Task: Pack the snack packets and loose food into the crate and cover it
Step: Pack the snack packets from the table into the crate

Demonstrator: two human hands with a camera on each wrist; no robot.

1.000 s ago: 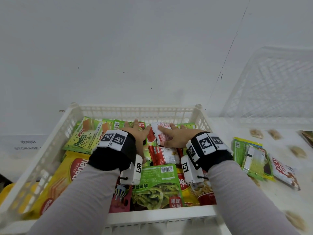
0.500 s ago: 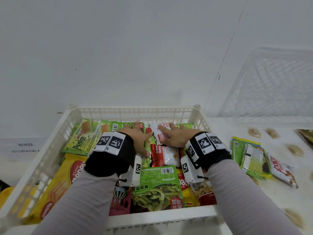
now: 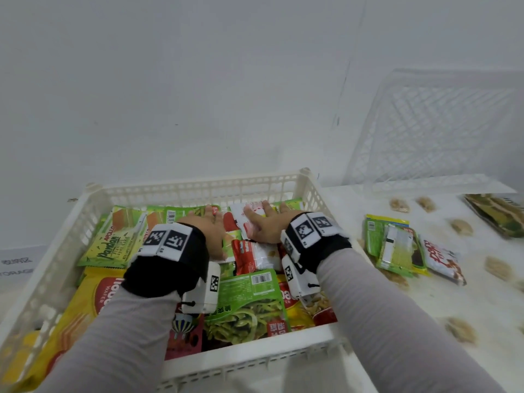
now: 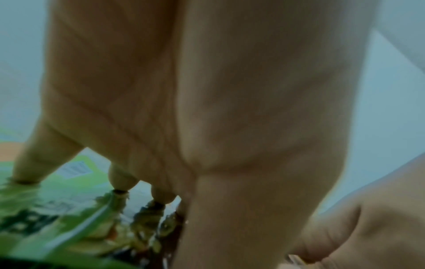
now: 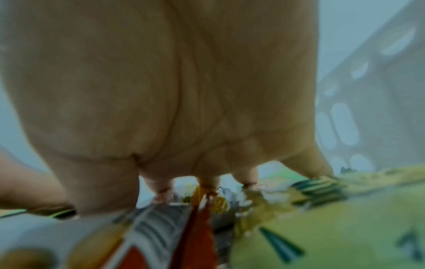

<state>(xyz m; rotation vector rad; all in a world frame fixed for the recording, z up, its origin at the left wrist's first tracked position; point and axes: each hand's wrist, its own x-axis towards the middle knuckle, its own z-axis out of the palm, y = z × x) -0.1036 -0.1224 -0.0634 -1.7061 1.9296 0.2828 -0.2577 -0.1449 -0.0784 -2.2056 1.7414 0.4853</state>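
White wall and a pale speckled tabletop (image 3: 442,296) frame the job; the white slotted crate (image 3: 198,188) sits against the wall, already layered with snack packets: a green Pandan cake pack (image 3: 113,245) at its left, a yellow wafer bag (image 3: 93,296) nearer the front, a green noodle packet (image 3: 246,307) by the front rim.

Over the last second little has shifted. Both hands have stayed flat on the far row, and the red-and-white sachets (image 3: 246,219) under them look a touch more settled toward the back wall, though the head view is too soft to be sure. That reads as tamping the load level so more can go on top.

Left hand (image 3: 208,231) is spread, fingers (image 4: 122,180) straight, tips pressing a green packet. Right hand (image 3: 266,225) lies just beside it, equally flat, fingertips (image 5: 208,182) on the sachets; neither grasps anything.

Outside the crate, to its right, a small stack of packets (image 3: 397,245) and scattered loose biscuit-like pieces (image 3: 460,330) still wait on the table. A second white mesh crate (image 3: 436,129), tipped against the wall behind them, is probably the cover. Packing is well short of done.
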